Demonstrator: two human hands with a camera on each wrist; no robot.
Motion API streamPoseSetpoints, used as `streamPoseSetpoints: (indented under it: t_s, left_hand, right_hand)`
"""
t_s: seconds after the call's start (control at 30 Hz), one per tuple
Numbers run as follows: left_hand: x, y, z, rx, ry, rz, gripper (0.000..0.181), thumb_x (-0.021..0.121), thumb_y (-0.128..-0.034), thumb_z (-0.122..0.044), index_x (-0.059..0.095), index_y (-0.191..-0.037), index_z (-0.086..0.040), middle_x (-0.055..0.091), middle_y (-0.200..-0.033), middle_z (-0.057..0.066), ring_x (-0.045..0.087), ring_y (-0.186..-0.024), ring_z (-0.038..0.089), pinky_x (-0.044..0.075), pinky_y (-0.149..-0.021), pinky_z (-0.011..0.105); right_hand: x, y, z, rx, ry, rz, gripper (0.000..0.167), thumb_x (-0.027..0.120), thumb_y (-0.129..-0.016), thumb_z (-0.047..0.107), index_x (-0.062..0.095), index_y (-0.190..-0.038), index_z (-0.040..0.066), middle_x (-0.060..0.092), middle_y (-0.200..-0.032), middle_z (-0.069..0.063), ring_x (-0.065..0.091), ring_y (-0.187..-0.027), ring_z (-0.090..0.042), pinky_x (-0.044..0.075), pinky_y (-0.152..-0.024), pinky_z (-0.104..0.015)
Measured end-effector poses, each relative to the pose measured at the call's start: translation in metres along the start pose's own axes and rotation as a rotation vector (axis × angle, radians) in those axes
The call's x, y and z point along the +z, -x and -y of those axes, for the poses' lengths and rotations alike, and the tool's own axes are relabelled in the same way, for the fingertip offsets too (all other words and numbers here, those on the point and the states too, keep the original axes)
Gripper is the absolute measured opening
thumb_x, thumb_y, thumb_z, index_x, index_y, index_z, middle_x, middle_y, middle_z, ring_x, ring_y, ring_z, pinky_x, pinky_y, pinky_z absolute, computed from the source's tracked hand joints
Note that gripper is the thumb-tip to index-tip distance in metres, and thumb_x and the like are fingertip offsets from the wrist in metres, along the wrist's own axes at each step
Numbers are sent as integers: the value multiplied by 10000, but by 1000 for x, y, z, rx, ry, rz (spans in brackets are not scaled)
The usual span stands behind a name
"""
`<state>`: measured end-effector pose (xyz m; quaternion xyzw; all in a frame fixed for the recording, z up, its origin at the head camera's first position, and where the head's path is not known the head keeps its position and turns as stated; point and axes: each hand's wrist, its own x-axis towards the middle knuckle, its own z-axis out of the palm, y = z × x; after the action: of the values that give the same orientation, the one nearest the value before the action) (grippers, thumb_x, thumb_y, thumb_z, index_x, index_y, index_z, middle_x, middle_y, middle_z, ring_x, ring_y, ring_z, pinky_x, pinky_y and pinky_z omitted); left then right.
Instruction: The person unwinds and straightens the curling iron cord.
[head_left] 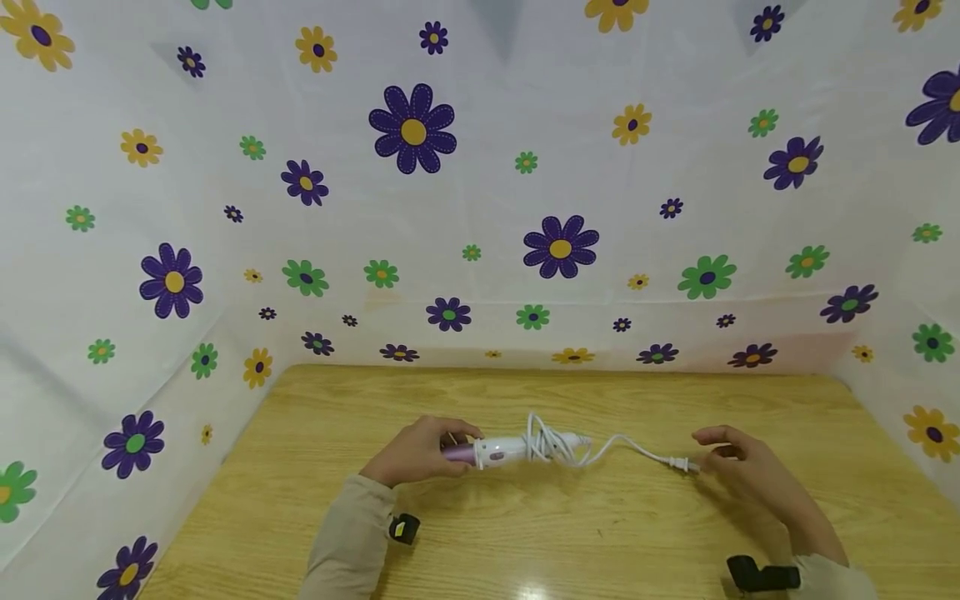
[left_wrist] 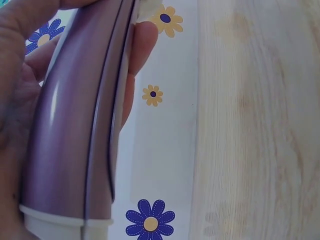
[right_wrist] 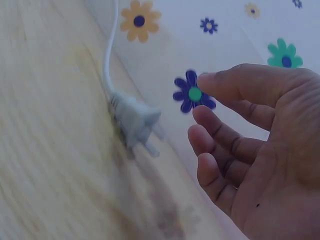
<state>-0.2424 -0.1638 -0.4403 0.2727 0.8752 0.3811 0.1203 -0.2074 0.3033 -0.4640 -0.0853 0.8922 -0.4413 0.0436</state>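
Observation:
My left hand [head_left: 416,454] grips the purple end of a hair straightener [head_left: 504,451], which lies sideways with its white handle pointing right. In the left wrist view the purple plates [left_wrist: 75,110] fill the palm side, the fingers wrapped behind them. A white cord [head_left: 551,447] is wound round the handle, and its free end runs right to a two-pin plug [head_left: 678,463]. Beside that plug, my right hand [head_left: 753,475] hovers with loosely bent fingers and holds nothing. The right wrist view shows a gap between the fingertips [right_wrist: 206,167] and the plug's pins.
A wooden table [head_left: 570,533] lies beneath both hands. White cloth walls [head_left: 480,200] printed with purple, green and yellow flowers stand at its back and sides. A black wrist mount [head_left: 761,575] sits at the right sleeve, another [head_left: 403,528] at the left.

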Motion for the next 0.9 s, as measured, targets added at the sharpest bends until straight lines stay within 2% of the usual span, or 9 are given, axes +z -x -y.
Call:
streamPoseSetpoints:
  t_s: [0.1, 0.23, 0.43, 0.6, 0.77, 0.9]
  left_hand:
    - [0, -2, -1, 5, -2, 0, 417, 754, -769, -134, 677, -1179, -138, 684, -933, 15, 608, -818, 117, 515, -720, 267]
    - [1, -2, -2, 0, 8, 7, 413, 755, -772, -124, 678, -1178, -136, 682, -938, 18, 607, -824, 120, 517, -726, 266]
    - [2, -1, -5, -1, -3, 12, 421, 759, -769, -134, 678, -1183, -146, 685, -950, 19, 608, -833, 116, 515, -731, 266]
    - [1, -1, -4, 8, -26, 17, 422, 763, -776, -142, 675, -1189, -155, 689, -959, 12, 613, -825, 113, 515, -726, 267]
    - [2, -4, -3, 14, -19, 26, 408, 770, -778, -160, 682, -1176, -163, 687, -959, 0, 611, -825, 111, 513, -728, 264]
    - [5, -4, -2, 15, -21, 33, 412, 776, -764, -166, 688, -1167, -170, 689, -947, -7, 610, -816, 100, 512, -720, 253]
  right_hand:
    - [2, -3, 12, -78, -27, -4, 374, 579, -958, 155, 527, -1250, -73, 628, -1071, -25, 572, -859, 23, 518, -711, -241]
    - [12, -9, 26, -132, -104, 78, 406, 562, -966, 130, 472, -1278, -114, 638, -969, -67, 617, -817, -63, 536, -699, -264]
    - [32, -22, 42, -145, -152, 223, 453, 571, -964, 151, 444, -1332, -80, 639, -978, -190, 618, -812, -91, 523, -714, -251]
    - [54, -34, 50, -147, -105, 265, 402, 570, -960, 138, 504, -1316, -37, 640, -973, -190, 621, -767, -137, 527, -684, -277]
    - [72, -40, 57, -129, 29, 218, 288, 605, -932, 128, 607, -1196, 12, 649, -936, -108, 606, -714, -128, 509, -614, -251]
    - [81, -41, 61, -102, 174, 121, 194, 664, -891, 158, 655, -1064, 71, 644, -865, -14, 566, -706, -93, 466, -580, -240]
